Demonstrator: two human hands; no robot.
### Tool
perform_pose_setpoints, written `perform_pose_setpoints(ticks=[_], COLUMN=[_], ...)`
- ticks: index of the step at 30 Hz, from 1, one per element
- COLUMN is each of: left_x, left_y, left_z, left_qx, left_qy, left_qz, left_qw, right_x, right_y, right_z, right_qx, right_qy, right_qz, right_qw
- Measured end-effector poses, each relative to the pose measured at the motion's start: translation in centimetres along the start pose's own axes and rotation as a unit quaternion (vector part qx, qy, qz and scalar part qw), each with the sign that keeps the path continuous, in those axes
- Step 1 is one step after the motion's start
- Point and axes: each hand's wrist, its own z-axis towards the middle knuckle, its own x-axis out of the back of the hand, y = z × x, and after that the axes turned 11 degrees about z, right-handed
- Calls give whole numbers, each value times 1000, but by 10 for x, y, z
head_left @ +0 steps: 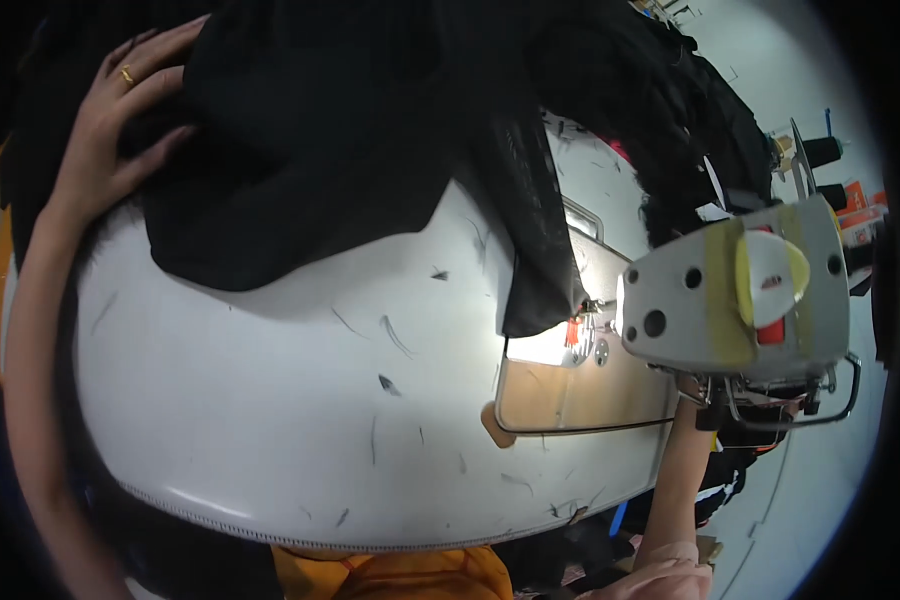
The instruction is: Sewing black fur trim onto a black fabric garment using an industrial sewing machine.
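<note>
My left hand (112, 132), with a ring, rests at the upper left on a large piece of black fabric (305, 140), fingers and thumb apart. A narrow fold of black cloth (530, 250) runs down to the needle area of a pale sewing machine (665, 290) on the right, lit by a small lamp over the metal plate (585, 395). My right forearm (675, 490) rises from the lower right to beneath the machine head; the hand there is hidden behind it.
A white curved tabletop (300, 400) holds scattered dark threads and scraps. More bunched black fabric (700, 120) lies behind the machine. Dark thread cones (822, 150) and orange boxes (852, 198) stand at the far right. Orange cloth (400, 570) shows below the table's front edge.
</note>
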Motion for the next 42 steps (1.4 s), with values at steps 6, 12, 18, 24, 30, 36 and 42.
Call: perform_pose_setpoints(ticks=[6, 12, 18, 24, 30, 36, 42], left_x=[42, 24, -27, 50, 42, 6, 147], left_y=[39, 187, 191, 179, 236, 194, 161], left_z=[30, 103, 152, 156, 125, 108, 112], left_qx=[-109, -205, -80, -90, -96, 9, -27], left_qy=[155, 45, -2, -367, -83, -159, -597], left_qz=[63, -154, 104, 297, -185, -302, -205], left_qw=[980, 965, 991, 877, 975, 940, 776], right_x=[-11, -25, -42, -63, -54, -45, -50], right_y=[1, -18, -33, -44, -64, -78, -72], right_z=[-3, -2, -30, -19, -19, -22, -24], right_qx=[3, 33, 25, 199, 83, 152, 152], right_qy=[-2, 4, -41, 61, 1, 89, 43], right_qz=[7, 26, 44, 118, 178, 185, 216], right_qw=[1000, 999, 998, 971, 980, 967, 964])
